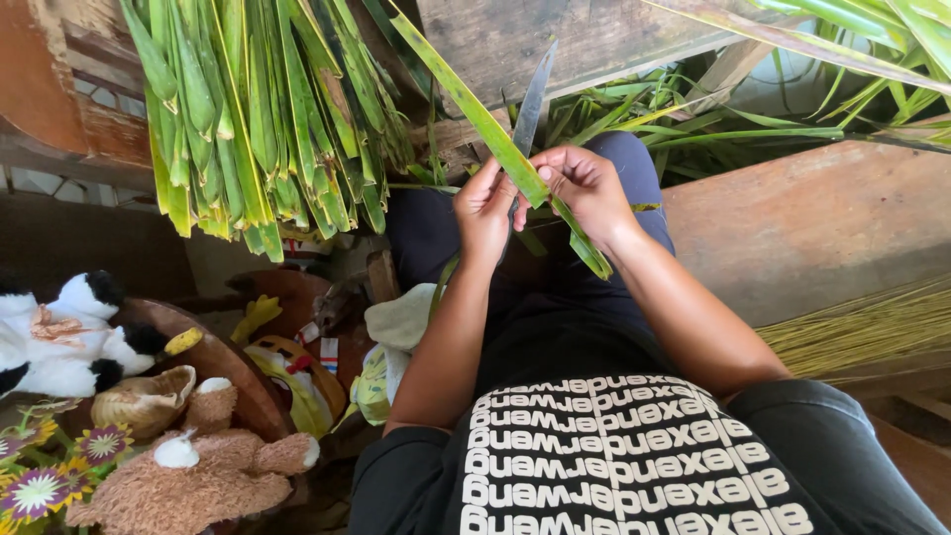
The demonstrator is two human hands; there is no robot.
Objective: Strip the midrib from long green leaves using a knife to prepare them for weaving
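A worn wooden surface [812, 223] runs off at three o'clock, dried yellow stalks [872, 327] lying on it. Cut green leaves [258, 119] hang bundled at eleven, soft toys [188, 466] at seven. At centre, the left hand [483, 206] and right hand [586, 183] pinch a long green leaf strip [495, 139] over the lap, a knife blade [532, 104] upright behind it.

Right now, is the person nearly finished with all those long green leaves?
Looks midway. Done: a heap of thin pale sticks lies on the right, which may be stripped leaf ribs. In hand: the left hand and right hand hold one green leaf strip against a knife blade. Left: a big bundle of green leaves hangs uncut, and more leaves lie behind.
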